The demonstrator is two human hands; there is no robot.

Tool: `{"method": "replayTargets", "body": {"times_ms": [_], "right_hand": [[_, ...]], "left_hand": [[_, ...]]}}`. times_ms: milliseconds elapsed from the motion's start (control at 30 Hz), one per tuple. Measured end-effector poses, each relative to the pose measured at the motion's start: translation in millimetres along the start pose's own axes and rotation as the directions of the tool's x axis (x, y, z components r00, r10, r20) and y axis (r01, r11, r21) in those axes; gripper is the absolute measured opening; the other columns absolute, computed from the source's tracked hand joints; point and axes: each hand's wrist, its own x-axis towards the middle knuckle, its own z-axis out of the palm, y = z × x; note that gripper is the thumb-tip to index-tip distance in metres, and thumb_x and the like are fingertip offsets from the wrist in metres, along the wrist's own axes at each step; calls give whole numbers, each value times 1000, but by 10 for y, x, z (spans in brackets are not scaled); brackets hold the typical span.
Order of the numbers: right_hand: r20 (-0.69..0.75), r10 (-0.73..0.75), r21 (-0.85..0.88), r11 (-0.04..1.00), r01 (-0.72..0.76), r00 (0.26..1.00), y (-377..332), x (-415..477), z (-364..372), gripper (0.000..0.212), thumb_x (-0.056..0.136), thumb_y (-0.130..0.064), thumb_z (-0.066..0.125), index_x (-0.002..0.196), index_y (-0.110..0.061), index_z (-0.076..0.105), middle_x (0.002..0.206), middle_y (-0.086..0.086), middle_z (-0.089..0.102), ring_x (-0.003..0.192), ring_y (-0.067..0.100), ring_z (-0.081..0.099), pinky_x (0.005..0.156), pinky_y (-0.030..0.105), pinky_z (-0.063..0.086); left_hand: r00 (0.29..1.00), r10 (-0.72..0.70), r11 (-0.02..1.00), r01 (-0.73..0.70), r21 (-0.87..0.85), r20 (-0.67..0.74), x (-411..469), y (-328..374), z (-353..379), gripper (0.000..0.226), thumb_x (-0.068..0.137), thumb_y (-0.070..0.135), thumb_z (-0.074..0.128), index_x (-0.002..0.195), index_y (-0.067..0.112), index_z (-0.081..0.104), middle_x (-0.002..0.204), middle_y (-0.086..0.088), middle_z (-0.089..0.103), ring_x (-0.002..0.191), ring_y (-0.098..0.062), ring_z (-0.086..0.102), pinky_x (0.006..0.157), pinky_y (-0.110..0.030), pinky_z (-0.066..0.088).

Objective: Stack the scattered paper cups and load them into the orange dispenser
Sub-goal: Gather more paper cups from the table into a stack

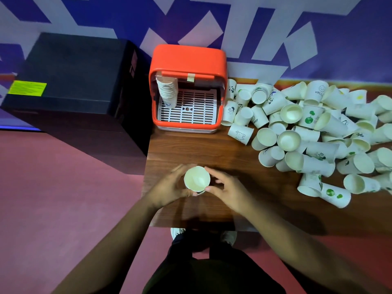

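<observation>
Left hand (169, 187) and right hand (227, 188) clasp the stack (197, 179) between them; uneven squeezing could crush a rim or topple it.

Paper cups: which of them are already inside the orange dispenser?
Only the nested stack on the left inside the orange dispenser; the scattered cups lie outside it, on the table.
</observation>
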Motion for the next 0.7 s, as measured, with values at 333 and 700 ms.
{"method": "replayTargets", "body": {"times_ms": [333, 700], "right_hand": [[-28, 4, -14, 1000, -4, 1000, 137, -10, 4, 59, 87, -36, 71, 141, -37, 47, 133, -18, 50, 120, 1, 49, 92, 14, 42], [-518, 200, -111, 948, -297, 831, 804, 70, -1059, 37, 89, -23, 67, 121, -6, 58, 121, 13, 50, 104, 29, 60, 93, 34, 47]], "left_hand": [[995, -37, 999, 34, 38, 96, 52, -3, -90, 88, 72, 59, 76, 149, 38, 37, 142, 18, 48, 136, -3, 42, 117, -36, 38], [992, 87, 964, -61, 260, -92, 1091, 580, -24, 50, 93, 29, 69, 138, 14, 50, 137, -7, 51, 129, -23, 50, 109, -36, 42]]}}
